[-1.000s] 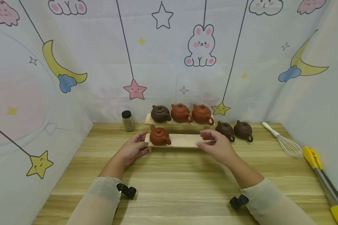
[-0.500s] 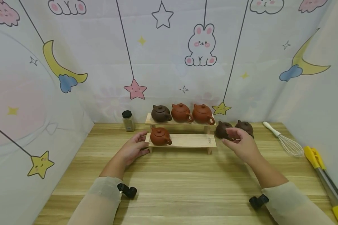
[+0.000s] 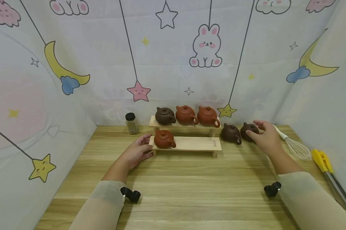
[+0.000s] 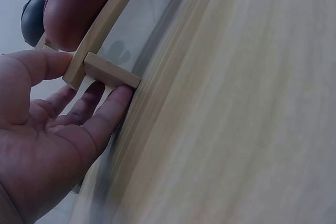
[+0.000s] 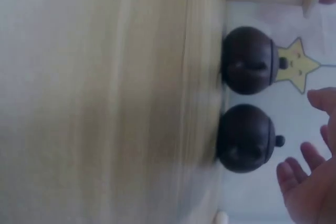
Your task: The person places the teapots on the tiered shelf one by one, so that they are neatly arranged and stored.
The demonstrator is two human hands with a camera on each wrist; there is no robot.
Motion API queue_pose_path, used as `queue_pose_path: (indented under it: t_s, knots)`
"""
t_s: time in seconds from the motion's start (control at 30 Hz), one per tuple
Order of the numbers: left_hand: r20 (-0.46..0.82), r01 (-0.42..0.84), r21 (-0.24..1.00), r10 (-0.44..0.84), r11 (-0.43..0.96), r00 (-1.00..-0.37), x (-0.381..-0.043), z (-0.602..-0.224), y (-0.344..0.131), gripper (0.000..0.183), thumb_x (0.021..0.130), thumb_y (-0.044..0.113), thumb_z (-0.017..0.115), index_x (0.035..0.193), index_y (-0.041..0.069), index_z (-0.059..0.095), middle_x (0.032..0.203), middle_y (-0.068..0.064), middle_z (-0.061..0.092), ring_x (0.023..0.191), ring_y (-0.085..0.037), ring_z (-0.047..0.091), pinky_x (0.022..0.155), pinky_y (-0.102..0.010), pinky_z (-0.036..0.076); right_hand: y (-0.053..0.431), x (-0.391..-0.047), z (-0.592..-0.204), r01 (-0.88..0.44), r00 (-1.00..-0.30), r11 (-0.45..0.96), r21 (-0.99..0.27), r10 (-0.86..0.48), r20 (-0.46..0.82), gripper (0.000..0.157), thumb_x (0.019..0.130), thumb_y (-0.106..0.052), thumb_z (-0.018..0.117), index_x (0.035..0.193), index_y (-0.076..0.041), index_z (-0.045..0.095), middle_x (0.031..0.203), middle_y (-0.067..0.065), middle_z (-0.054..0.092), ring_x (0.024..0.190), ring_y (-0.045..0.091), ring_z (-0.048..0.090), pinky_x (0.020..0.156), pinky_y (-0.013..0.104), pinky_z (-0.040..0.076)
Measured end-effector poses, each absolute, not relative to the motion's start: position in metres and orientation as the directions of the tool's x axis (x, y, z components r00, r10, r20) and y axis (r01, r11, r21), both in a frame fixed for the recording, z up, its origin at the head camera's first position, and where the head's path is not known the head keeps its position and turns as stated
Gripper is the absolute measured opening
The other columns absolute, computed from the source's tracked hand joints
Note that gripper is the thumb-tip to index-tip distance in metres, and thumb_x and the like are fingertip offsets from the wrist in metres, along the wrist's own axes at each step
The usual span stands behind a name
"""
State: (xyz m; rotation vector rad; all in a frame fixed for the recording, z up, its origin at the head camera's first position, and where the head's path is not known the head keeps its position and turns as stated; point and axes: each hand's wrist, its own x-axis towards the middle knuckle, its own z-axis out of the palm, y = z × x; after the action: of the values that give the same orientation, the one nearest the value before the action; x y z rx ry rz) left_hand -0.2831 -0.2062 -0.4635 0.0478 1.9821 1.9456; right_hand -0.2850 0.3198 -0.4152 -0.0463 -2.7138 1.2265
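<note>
My left hand [image 3: 136,151] holds the left end of the lower wooden shelf [image 3: 194,143], thumb at the plank's edge and fingers by its leg [image 4: 110,70]. A reddish-brown teapot [image 3: 164,139] sits on that shelf's left part. On the raised shelf behind stand a dark brown teapot [image 3: 165,116] and two reddish-brown teapots [image 3: 185,115]. My right hand [image 3: 266,139] hovers with spread fingers around the farther-right dark teapot [image 5: 244,139] on the table. In the right wrist view a gap shows between fingers and pot. Another dark teapot [image 3: 231,133] stands to its left.
A jar with a black lid [image 3: 131,123] stands left of the shelves. Right of my right hand lie a whisk [image 3: 296,147] and yellow-and-grey tongs [image 3: 331,179]. A printed cloth [image 3: 173,70] hangs behind the wooden table [image 3: 190,191].
My right hand has moved right from the lower shelf's right end, past the nearer dark teapot, to the farther one. The left hand stays at the shelf's left end.
</note>
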Motion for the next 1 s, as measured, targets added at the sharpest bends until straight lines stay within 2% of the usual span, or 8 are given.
queue_pose_path:
  t_s: [0.17, 0.33, 0.5, 0.7, 1.0]
  knots:
    - [-0.222, -0.218, 0.975, 0.278, 0.045, -0.935, -0.283, -0.464, -0.206, 0.072, 0.11, 0.008, 0.052, 0.173, 0.015, 0.017, 0.175, -0.021, 0.019, 0.158, -0.041, 0.035, 0.124, -0.056, 0.044, 0.332, -0.3, -0.419, 0.054, -0.992, 0.697, -0.715, 0.119, 0.041, 0.09, 0.104, -0.047, 0.068, 0.17, -0.004, 0.025, 0.174, 0.031, 0.023, 0.155, 0.058, 0.026, 0.116, 0.075, 0.039]
    - [-0.223, -0.219, 0.975, 0.276, 0.043, -0.935, -0.283, -0.463, -0.206, 0.072, 0.11, 0.008, 0.052, 0.173, 0.015, 0.017, 0.175, -0.021, 0.019, 0.158, -0.041, 0.035, 0.124, -0.057, 0.043, 0.339, -0.313, -0.431, 0.101, -0.994, 0.732, -0.674, 0.103, -0.038, 0.103, 0.101, -0.054, 0.069, 0.171, -0.002, 0.014, 0.172, 0.035, 0.02, 0.154, 0.059, 0.027, 0.118, 0.075, 0.036]
    - [-0.225, -0.221, 0.974, 0.277, 0.044, -0.934, -0.282, -0.462, -0.205, 0.072, 0.11, 0.008, 0.052, 0.173, 0.015, 0.017, 0.174, -0.021, 0.021, 0.157, -0.041, 0.036, 0.124, -0.057, 0.043, 0.34, -0.321, -0.44, 0.11, -0.993, 0.751, -0.651, 0.105, -0.046, 0.106, 0.099, -0.052, 0.072, 0.169, 0.003, 0.015, 0.168, 0.04, 0.025, 0.152, 0.061, 0.029, 0.12, 0.075, 0.033]
    - [-0.228, -0.226, 0.973, 0.276, 0.04, -0.934, -0.282, -0.462, -0.205, 0.073, 0.109, 0.007, 0.052, 0.173, 0.016, 0.018, 0.176, -0.022, 0.015, 0.16, -0.041, 0.03, 0.125, -0.057, 0.042, 0.337, -0.324, -0.441, 0.114, -0.992, 0.762, -0.638, 0.119, -0.035, 0.101, 0.098, -0.044, 0.075, 0.167, 0.006, 0.02, 0.165, 0.042, 0.029, 0.151, 0.061, 0.031, 0.121, 0.074, 0.033]
    - [-0.236, -0.232, 0.972, 0.266, 0.047, -0.934, -0.283, -0.463, -0.205, 0.073, 0.109, 0.007, 0.053, 0.173, 0.017, 0.019, 0.174, -0.021, 0.018, 0.159, -0.04, 0.033, 0.123, -0.054, 0.045, 0.342, -0.321, -0.445, 0.12, -0.992, 0.712, -0.692, 0.117, -0.052, 0.103, 0.1, -0.047, 0.073, 0.168, 0.005, 0.017, 0.169, 0.041, 0.022, 0.153, 0.061, 0.027, 0.122, 0.074, 0.032]
